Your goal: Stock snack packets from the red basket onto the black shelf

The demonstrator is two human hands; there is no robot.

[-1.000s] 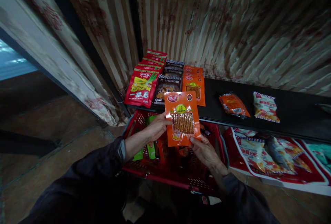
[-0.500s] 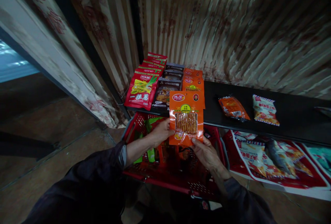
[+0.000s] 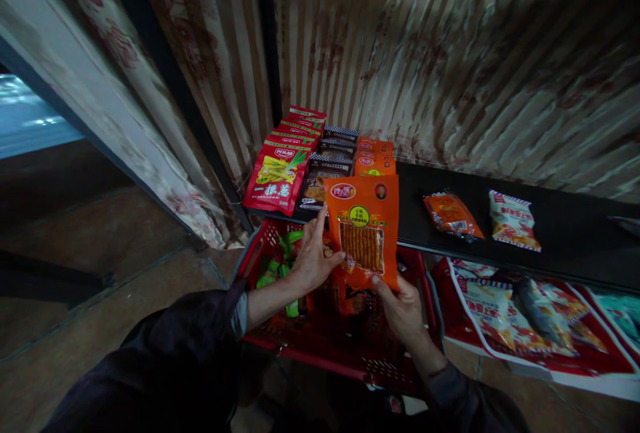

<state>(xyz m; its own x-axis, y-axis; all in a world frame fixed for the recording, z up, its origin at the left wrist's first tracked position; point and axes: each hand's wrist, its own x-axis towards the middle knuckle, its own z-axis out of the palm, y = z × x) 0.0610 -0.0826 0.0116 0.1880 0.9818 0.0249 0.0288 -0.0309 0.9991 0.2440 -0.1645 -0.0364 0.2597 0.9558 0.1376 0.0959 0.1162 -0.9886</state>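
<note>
An orange snack bag (image 3: 367,216) with a clear window onto brown sticks is held upright, just in front of the black shelf's edge. My right hand (image 3: 404,306) pinches its lower right corner, thumb on the front. Along the bag's left side lies my left hand (image 3: 313,256), thumb over the front and fingers fairly straight against the edge. Behind it on the shelf, similar orange bags (image 3: 376,165) form a row beside dark chip bags (image 3: 327,173) and red snack bags (image 3: 280,173). Beneath both hands is a red basket (image 3: 340,356) with green and orange packs inside.
Farther right on the black shelf (image 3: 575,226) lie an orange packet (image 3: 451,214) and a white-and-red packet (image 3: 514,219). Below stands a red-and-white carton (image 3: 610,346) of similar packets. A striped curtain (image 3: 400,53) hangs behind, with a dark post (image 3: 269,39) at the left.
The orange bag has come slightly nearer and tilted a little. My left hand has slid up its left edge, its fingers now straighter. My right hand still holds the lower corner.
</note>
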